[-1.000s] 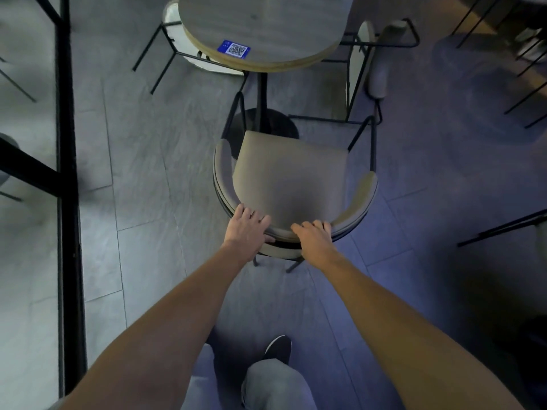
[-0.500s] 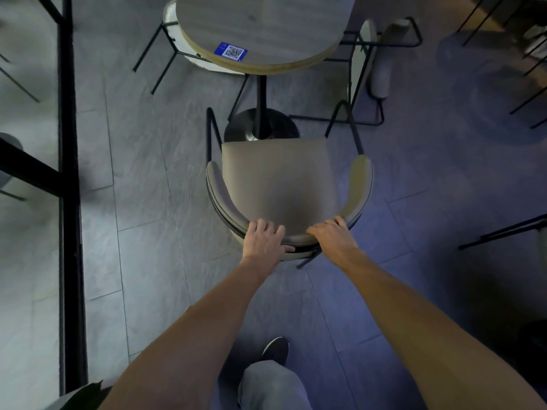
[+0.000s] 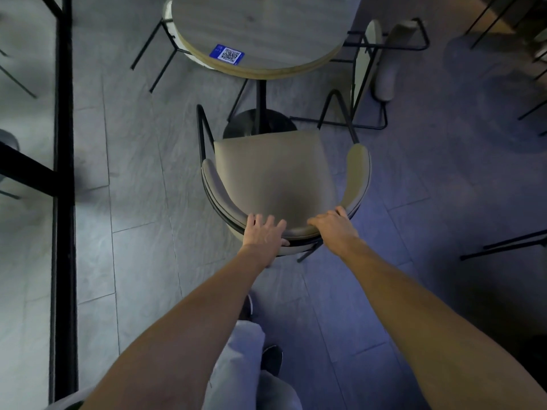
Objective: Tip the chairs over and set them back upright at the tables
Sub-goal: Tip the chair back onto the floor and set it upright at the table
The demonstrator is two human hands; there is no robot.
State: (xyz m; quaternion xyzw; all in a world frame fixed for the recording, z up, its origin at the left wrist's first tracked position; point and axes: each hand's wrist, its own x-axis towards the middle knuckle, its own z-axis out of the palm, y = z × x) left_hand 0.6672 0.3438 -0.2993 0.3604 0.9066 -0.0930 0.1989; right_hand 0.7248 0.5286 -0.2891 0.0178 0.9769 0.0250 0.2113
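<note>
A beige upholstered chair (image 3: 275,176) with black metal legs stands upright in front of me, its seat facing the round wooden table (image 3: 257,28). My left hand (image 3: 265,233) holds the curved backrest at its rear left, fingers over the top and thumb against the outer side. My right hand (image 3: 334,226) grips the backrest at its rear right, fingers curled over the rim. A second chair (image 3: 370,57) lies tipped on its side to the right of the table. A third chair (image 3: 167,16) is partly hidden behind the table's left edge.
The table's black pedestal base (image 3: 260,125) sits just beyond the chair's front legs. A black metal frame (image 3: 62,173) runs along the left. Black chair legs (image 3: 503,244) jut in at the right edge. My legs and shoes are below, on grey floor tiles.
The chair has swung from a forward tilt to level, its front legs coming down by the table base. Both hands stayed on the backrest and drew slightly toward me.
</note>
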